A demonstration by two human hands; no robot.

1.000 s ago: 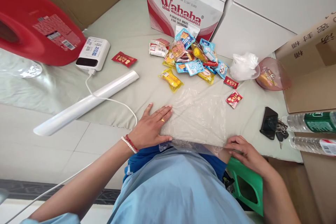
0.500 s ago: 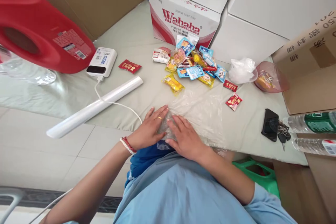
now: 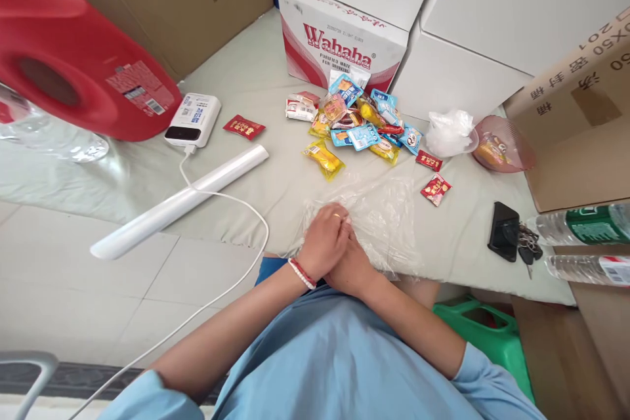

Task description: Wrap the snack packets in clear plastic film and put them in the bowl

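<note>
My left hand [image 3: 322, 243] lies over my right hand [image 3: 352, 267] at the near edge of the covered surface. Its fingers are closed round the other hand's fingers, which are mostly hidden beneath. Under and beyond both hands spreads a thin, wrinkled clear plastic bag [image 3: 388, 223], lying flat. Farther back is a heap of small wrapped snacks [image 3: 364, 136] in blue, yellow and red. One yellow-wrapped snack [image 3: 323, 159] lies at the front of that heap, nearest the hands.
A white tube [image 3: 182, 200], a cabled power bank [image 3: 193, 119] and a red jug [image 3: 88, 65] are on the left. To the right are a pink bowl [image 3: 503, 144], a black phone [image 3: 503, 231], keys [image 3: 529, 246] and bottles [image 3: 595, 226]. A Wahaha carton [image 3: 339, 39] stands behind.
My hands were spread flat side by side on the plastic. The left has moved right onto the right hand, and they are now clasped. The white cable shows more of its loop.
</note>
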